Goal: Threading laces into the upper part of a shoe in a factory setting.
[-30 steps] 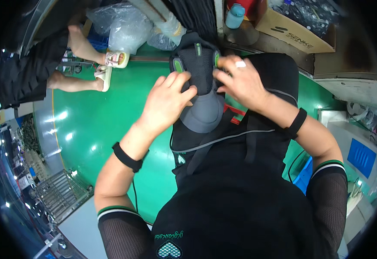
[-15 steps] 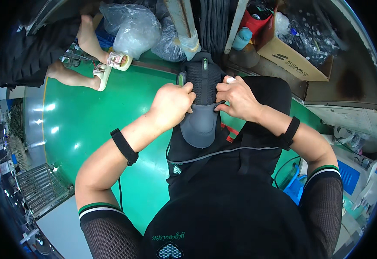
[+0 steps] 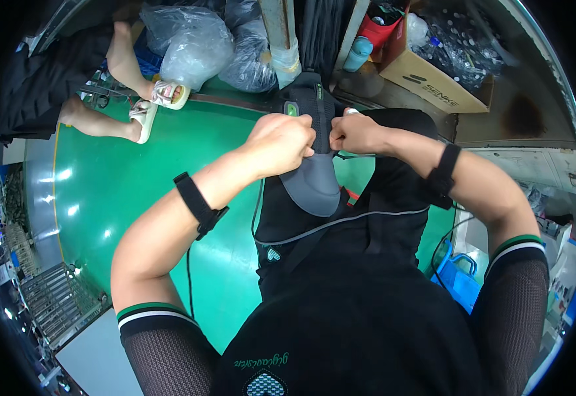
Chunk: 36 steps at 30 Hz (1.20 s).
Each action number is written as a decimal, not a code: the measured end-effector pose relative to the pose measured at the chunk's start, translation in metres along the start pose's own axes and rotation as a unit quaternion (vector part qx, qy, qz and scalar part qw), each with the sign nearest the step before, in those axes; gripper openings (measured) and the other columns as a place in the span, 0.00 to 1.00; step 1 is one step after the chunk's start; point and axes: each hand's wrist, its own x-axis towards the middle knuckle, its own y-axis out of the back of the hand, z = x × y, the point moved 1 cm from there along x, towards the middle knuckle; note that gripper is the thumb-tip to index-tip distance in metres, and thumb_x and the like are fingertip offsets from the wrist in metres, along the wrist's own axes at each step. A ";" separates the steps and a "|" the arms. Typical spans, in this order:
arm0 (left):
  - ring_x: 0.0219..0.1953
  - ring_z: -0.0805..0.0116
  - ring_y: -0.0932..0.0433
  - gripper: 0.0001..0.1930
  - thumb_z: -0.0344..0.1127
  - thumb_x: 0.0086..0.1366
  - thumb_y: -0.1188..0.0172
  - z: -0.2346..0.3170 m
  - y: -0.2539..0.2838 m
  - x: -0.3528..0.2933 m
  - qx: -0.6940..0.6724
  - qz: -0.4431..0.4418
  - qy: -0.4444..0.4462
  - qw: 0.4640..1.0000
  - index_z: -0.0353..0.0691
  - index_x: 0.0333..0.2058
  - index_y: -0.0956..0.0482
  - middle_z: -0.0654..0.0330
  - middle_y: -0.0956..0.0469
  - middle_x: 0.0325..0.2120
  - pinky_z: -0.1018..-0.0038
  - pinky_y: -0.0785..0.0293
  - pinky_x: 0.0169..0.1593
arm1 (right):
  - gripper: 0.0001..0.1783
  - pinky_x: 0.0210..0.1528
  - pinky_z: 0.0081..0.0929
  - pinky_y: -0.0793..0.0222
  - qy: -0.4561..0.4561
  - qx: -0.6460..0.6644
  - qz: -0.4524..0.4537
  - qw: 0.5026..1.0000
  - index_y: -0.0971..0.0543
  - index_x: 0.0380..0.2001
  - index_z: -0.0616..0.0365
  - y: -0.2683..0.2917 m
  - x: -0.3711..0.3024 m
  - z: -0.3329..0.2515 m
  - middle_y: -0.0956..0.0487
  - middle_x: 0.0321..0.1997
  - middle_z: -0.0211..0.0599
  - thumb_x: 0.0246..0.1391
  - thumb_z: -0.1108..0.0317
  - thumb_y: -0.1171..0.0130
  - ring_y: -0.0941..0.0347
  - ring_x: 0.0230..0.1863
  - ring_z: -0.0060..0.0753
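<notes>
A dark grey padded article [image 3: 311, 188] lies lengthwise over my left thigh. It has a ribbed fabric middle, a smooth rounded near end and small green labels; its exact kind I cannot make out. My left hand [image 3: 283, 142] is closed over its left edge, fingers curled at the seam between ribbed and smooth parts. Opposite, my right hand [image 3: 359, 132] pinches the right edge, a white wrap on one finger. A thin dark cord [image 3: 355, 156] runs rightward just below that hand. Both hands hide what the fingertips hold.
A grey cable [image 3: 341, 223] crosses my lap. Clear plastic bags [image 3: 199, 49] and a metal post [image 3: 280, 33] stand beyond my knees. At far right is an open cardboard box [image 3: 433, 82] of small packed pieces. Another person's sandalled feet [image 3: 153, 105] are at left.
My left hand has moved right, over the article, and my right hand has turned more closed against its edge. The near end of the article has swung slightly right.
</notes>
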 end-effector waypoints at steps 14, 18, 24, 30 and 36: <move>0.34 0.56 0.23 0.09 0.31 0.48 0.33 0.003 -0.021 -0.025 0.142 0.095 -0.025 0.985 0.38 0.26 0.25 0.57 0.29 0.30 0.61 0.28 0.36 | 0.08 0.41 0.29 0.31 -0.134 0.033 -0.148 0.979 0.17 0.30 0.58 0.008 0.012 -0.015 0.20 0.33 0.34 0.46 0.69 0.41 0.25 0.38 0.30; 0.32 0.55 0.24 0.09 0.31 0.47 0.33 0.003 -0.020 -0.020 0.108 0.121 -0.043 0.986 0.38 0.25 0.25 0.57 0.29 0.29 0.59 0.28 0.36 | 0.07 0.39 0.28 0.31 -0.173 0.005 -0.155 0.973 0.18 0.29 0.59 0.005 0.014 -0.016 0.20 0.29 0.33 0.46 0.72 0.41 0.25 0.34 0.28; 0.34 0.51 0.23 0.08 0.34 0.51 0.33 -0.002 -0.013 -0.009 0.003 0.061 -0.008 0.998 0.38 0.25 0.21 0.55 0.27 0.29 0.58 0.28 0.37 | 0.14 0.46 0.30 0.27 -0.240 0.032 -0.005 0.970 0.15 0.36 0.52 -0.009 0.007 -0.013 0.17 0.36 0.37 0.44 0.65 0.41 0.21 0.40 0.35; 0.33 0.51 0.22 0.05 0.32 0.52 0.40 0.007 -0.021 -0.001 0.014 0.116 0.069 0.991 0.38 0.21 0.21 0.55 0.24 0.28 0.57 0.27 0.37 | 0.14 0.47 0.33 0.27 -0.126 -0.030 0.040 0.991 0.14 0.36 0.48 -0.014 0.006 0.014 0.16 0.39 0.38 0.46 0.59 0.41 0.21 0.45 0.40; 0.31 0.50 0.22 0.06 0.32 0.51 0.41 0.008 -0.030 -0.001 0.060 0.144 0.080 0.985 0.36 0.20 0.22 0.53 0.25 0.26 0.57 0.27 0.36 | 0.10 0.48 0.36 0.30 -0.112 -0.078 0.120 0.983 0.15 0.32 0.50 -0.033 -0.004 0.001 0.18 0.35 0.39 0.49 0.61 0.40 0.25 0.47 0.40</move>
